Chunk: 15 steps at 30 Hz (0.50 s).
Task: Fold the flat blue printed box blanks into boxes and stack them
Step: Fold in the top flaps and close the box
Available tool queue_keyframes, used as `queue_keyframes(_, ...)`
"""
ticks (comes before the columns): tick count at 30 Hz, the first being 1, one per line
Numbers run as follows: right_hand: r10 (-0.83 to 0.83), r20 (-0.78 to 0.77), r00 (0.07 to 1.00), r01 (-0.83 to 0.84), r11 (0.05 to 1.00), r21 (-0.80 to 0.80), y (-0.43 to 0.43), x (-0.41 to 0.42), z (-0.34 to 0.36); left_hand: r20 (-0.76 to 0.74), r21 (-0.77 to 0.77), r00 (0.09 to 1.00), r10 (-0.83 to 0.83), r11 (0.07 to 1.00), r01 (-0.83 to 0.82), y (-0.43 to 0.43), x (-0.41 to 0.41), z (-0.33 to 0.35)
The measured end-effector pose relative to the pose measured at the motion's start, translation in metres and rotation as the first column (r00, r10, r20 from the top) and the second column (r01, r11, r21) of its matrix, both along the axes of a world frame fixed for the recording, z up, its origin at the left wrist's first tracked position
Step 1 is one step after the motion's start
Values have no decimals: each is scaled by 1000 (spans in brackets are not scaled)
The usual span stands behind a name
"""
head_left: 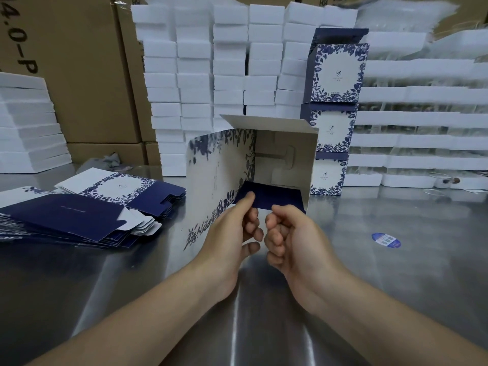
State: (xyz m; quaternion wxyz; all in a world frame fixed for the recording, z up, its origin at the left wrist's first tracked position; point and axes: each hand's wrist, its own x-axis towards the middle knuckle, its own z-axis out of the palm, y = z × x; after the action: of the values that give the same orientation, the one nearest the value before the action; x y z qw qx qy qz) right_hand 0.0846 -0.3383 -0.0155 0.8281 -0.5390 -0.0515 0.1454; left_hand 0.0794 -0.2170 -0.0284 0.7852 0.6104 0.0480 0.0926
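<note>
One box, likely light and bendy: left hand pinched its blue flap, right hand curled (grip unclear).

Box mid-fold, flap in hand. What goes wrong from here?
The left hand pinches the dark blue flap near its corner; a crooked tuck could crease it. The half-folded box stands open in front of the stack of folded boxes; a shove backward might topple that stack.

A: Bright enough?
B: Yes, even overhead light; pale glare streaks the steel table, and the box is shaded inside.
A: Sharp?
B: Centre sharp; foam top right smears, edges bow outward.
</note>
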Motion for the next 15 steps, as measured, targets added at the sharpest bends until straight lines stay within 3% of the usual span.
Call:
queue_keyframes(9,-14,51,999,21,991,-133,-2,1,0,7,-47,998,63,997,-62,3,4,-2)
queue_keyframes(15,-129,43,991,133,985,-108,-5,4,2,-23,-59,994,108,992,-109,5,4,0)
